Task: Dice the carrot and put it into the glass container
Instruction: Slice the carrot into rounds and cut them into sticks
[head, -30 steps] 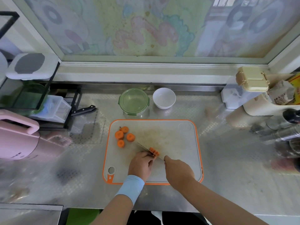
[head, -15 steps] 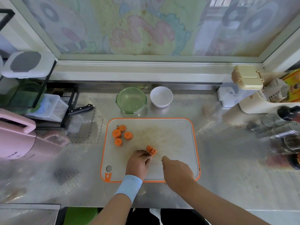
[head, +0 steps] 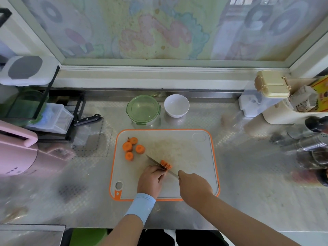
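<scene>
Dicing stage: carrot piece (head: 166,163), near-centre of the cutting board (head: 186,151) — stiff, slick, prone to roll, best pinched behind the cut — gripped by the curled left hand (head: 150,180); right hand (head: 194,185) wraps the knife (head: 159,165); 4 rounds (head: 133,150) far-left.

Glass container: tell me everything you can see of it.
The glass container is round and clear-walled, with a translucent green lid held on by green clips. It stands upright on the steel counter just behind the board, left of the white bowl and apart from it. No carrot shows inside. Nothing else touches it.
</scene>
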The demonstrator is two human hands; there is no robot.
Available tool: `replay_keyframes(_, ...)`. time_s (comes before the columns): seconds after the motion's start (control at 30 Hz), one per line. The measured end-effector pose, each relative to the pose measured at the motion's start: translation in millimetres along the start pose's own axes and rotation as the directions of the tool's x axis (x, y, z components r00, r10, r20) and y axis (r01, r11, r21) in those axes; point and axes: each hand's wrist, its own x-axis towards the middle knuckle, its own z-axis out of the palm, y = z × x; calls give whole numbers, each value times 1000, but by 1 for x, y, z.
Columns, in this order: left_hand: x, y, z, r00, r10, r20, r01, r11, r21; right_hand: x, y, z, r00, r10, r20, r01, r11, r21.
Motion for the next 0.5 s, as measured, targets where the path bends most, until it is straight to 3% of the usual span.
replay_keyframes(0.23, 0, -2, 2, 1000, 10, 2, -10, 999, -42, 5, 1, 8, 1000, -5, -4, 5, 1000, 18)
replay_keyframes(0.5, -3, 3, 3, 994, -100, -44, 95, 990, -103, 7, 3, 3, 1000, -19, -2, 20, 999, 35)
